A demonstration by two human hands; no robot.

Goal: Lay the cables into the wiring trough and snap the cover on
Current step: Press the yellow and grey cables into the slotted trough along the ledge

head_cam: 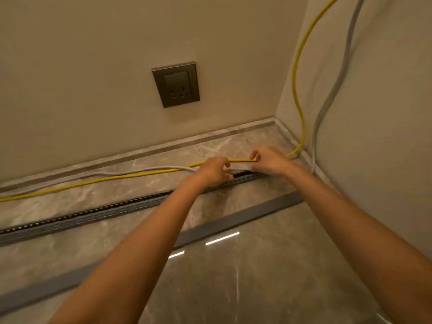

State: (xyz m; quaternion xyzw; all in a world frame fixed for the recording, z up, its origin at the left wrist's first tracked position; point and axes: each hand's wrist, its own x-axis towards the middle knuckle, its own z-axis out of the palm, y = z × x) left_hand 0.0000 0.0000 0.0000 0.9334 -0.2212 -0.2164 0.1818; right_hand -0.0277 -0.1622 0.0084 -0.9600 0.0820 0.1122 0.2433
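A: What are the hands doing?

B: Both are reaching toward the corner of the room. The left hand (214, 170) and the right hand (268, 160) are pinching the yellow cable (121, 177), fingers (225, 163) closing narrow around it, and a short stretch is running straight between them, lifted off the floor (257, 277).

A: And the grey cable (140, 170)?

B: It is lying just beyond the yellow one to the left of the fingers and passing under the left hand. Whether any finger is touching it, I cannot tell.

A: Where is the wiring trough (98, 212)?

B: Lying open on the floor, directly under the fingers and stretching away to their left. Neither cable is sitting in it.

A: The cover (245, 217)?

B: A flat grey strip resting on the floor nearer the person than the fingers, roughly parallel to the trough, apart from it.

A: Anything beyond?

B: Past the right hand both cables are climbing the side wall. A dark socket plate (175, 84) is sitting on the far wall, above the fingers.
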